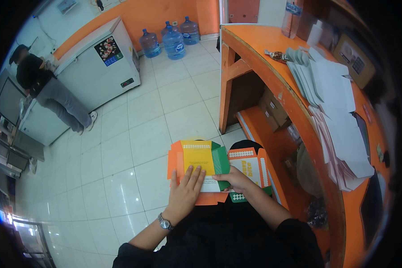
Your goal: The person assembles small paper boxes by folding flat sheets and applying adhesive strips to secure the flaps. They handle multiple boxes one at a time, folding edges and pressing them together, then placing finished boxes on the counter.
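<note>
A flat, unfolded cardboard box [198, 156] with orange, yellow, green and white panels rests over my lap. My left hand [185, 191] lies flat on its yellow and white panels, fingers stretched out, a silver watch on that wrist. At the green panel, my right hand [236, 179] pinches the card, its thumb on top and its fingers partly hidden beneath. To the right, an orange-edged white panel [249, 166] with yellow lettering and a green flap sits under my right wrist. Whether it belongs to the same box or a second one, I cannot tell.
A curved orange counter [250, 42] runs along my right, bearing stacked white card pieces [335, 98], a clear bottle [292, 20] and a white bottle [315, 33]. Cartons [274, 107] stand beneath it. Across the tiled floor are blue water jugs [173, 43], a chest freezer [98, 62] and another person [49, 89].
</note>
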`<move>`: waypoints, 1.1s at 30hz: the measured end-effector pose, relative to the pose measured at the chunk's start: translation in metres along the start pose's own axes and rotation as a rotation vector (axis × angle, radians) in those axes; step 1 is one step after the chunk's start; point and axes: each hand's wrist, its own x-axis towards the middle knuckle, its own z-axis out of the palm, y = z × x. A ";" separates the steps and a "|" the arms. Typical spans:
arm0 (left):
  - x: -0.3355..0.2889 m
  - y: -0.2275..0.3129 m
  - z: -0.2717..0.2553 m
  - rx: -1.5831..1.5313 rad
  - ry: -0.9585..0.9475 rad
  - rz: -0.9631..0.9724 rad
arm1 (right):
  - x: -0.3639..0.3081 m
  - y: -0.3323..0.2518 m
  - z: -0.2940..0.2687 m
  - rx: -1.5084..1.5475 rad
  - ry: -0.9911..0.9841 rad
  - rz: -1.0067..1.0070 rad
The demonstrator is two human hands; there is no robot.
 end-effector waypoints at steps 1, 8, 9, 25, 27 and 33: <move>0.004 -0.005 0.003 0.055 -0.020 0.025 | 0.000 -0.002 0.000 0.020 0.011 0.029; 0.017 -0.025 0.008 -0.057 0.090 0.215 | -0.027 -0.013 0.011 -0.153 0.483 -0.563; 0.020 -0.025 0.006 -0.068 0.079 0.226 | -0.035 -0.014 0.014 -0.480 0.656 -0.769; 0.068 -0.049 -0.068 -0.346 0.185 0.058 | -0.079 -0.086 0.027 -1.138 0.830 -1.440; 0.067 -0.064 -0.070 -0.859 0.218 -0.260 | -0.088 -0.101 0.027 -0.959 0.903 -1.420; 0.045 -0.051 -0.040 -1.763 0.425 -0.574 | -0.098 -0.079 0.035 -0.716 0.611 -1.208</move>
